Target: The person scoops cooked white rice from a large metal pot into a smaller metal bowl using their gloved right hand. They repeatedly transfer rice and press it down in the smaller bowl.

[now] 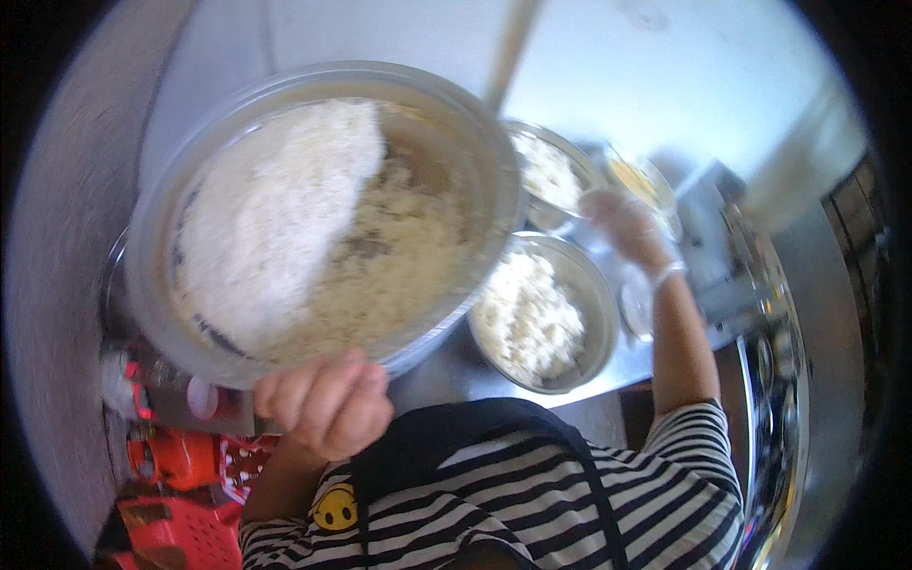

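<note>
My bare left hand (328, 406) grips the near rim of a large round pot (484, 306), which fills much of the left side of the view. Inside it, white cooked rice (285, 206) is heaped on the left, while a lower, yellowish layer lies on the right. A clear glove covers my right hand (627, 228). Its blurred fingertips are at the rim of a metal bowl (588, 167) with white rice in it; whether they hold the rim is unclear. A second metal bowl of rice (531, 313) stands nearer my body, right of the pot.
Beyond my right hand sits a container with yellow contents (634, 178). A small clear dish (638, 303) lies by my right forearm. Grey metal equipment (734, 306) stands at right. Below left are an orange gas cylinder (182, 456) and a red plastic basket (185, 531).
</note>
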Demonstrator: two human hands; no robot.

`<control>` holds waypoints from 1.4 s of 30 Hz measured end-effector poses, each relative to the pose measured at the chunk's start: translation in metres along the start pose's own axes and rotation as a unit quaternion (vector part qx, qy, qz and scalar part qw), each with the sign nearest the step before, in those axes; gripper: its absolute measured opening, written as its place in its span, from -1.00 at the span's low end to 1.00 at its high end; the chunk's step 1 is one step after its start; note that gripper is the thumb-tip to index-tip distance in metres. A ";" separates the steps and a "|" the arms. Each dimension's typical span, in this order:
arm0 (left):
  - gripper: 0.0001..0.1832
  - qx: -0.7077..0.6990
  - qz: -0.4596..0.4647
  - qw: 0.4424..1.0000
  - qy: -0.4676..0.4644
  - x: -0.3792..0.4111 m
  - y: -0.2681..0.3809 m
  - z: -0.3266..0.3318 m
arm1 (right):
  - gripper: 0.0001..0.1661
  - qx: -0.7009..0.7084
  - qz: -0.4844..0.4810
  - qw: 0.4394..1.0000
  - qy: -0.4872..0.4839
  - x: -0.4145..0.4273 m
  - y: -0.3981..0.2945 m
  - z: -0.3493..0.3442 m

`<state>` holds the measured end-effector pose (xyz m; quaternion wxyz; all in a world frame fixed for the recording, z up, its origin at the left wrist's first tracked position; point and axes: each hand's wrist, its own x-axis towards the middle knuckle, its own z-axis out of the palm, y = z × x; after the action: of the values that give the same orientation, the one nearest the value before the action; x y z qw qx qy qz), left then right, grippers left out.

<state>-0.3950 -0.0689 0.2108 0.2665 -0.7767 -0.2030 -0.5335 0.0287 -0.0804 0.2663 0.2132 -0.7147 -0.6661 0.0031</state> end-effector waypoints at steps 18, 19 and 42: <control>-0.73 -0.066 0.046 0.997 -0.016 -0.001 -0.011 0.000 | -0.19 -0.334 -0.390 0.680 -0.523 0.175 -0.200 0.150; -0.73 -0.049 0.047 0.998 0.006 -0.002 -0.009 0.003 | -0.15 -0.337 -0.423 0.642 -0.544 0.170 -0.199 0.151; -0.76 0.030 0.021 0.997 0.073 -0.009 0.000 0.012 | -0.34 0.150 -0.002 0.616 -0.773 0.102 -0.290 0.107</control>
<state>-0.3890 -0.0616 0.1986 0.3145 -0.7317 -0.1829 -0.5765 -0.2662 0.0555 0.2870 -0.2765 -0.4043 -0.5765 0.6540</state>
